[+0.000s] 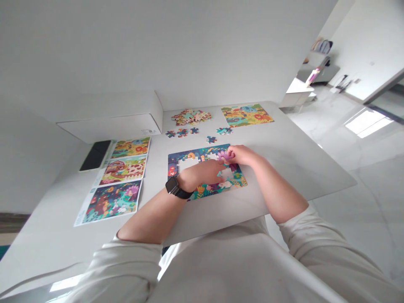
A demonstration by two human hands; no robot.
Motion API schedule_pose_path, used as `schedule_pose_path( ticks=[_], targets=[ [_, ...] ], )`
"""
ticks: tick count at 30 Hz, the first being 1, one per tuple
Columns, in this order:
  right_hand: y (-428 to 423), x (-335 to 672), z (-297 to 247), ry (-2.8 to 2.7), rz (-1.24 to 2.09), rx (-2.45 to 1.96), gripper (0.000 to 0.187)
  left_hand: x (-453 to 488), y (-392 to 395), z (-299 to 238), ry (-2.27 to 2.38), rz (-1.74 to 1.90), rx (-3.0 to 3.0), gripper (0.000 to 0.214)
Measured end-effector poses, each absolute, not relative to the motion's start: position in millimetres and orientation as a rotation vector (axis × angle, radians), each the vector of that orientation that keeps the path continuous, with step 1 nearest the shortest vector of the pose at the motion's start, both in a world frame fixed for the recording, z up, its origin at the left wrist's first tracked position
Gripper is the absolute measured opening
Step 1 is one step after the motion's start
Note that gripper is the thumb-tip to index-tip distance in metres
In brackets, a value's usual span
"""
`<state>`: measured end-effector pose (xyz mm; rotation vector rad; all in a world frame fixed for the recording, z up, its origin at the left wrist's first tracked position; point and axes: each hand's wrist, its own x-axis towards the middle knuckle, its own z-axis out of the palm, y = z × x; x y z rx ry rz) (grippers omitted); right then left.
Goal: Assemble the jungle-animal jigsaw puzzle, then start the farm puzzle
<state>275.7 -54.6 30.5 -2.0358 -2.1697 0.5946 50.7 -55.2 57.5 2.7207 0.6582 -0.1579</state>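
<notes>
1. Two bare hands in the head view work over a partly filled puzzle [205,191], which lies flat on the table [303,176] in front of the person; pale gaps show in its middle.
2. The left hand [205,171], a watch [173,186] at its wrist, lies palm down across the puzzle's middle, thumb and fingers somewhat apart, perhaps to steady it. The palm hides whether it grips anything.
3. The right hand [239,155] is at the puzzle's far right corner, fingers bent and bunched narrowly, as if for fine work; whether a piece is pinched there, I can't make out.
4. Several loose pieces [211,139] lie just beyond the puzzle, probably spread out for easy picking, with a pile of pieces [189,118] behind them.
5. Left of the puzzle are three picture sheets [113,200], face up, likely to be looked at as guides; the lowest resembles the puzzle's artwork. A phone [95,155] lies beside them.
6. A yellow animal picture [248,115] lies beyond the puzzle, to its right, seemingly set aside for working room.
</notes>
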Motion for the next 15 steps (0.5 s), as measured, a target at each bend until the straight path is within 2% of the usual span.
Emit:
schedule_pose_path(
  ticks=[6,15],
  targets=[
    [-54,278,29,-2.198,0.618,-1.946,0.034,45,-47,64,0.73,-0.251,2.656,0.051],
    [-56,279,22,-2.127,0.599,-1.856,0.042,37,-47,80,0.813,-0.258,2.678,0.037]
  ],
)
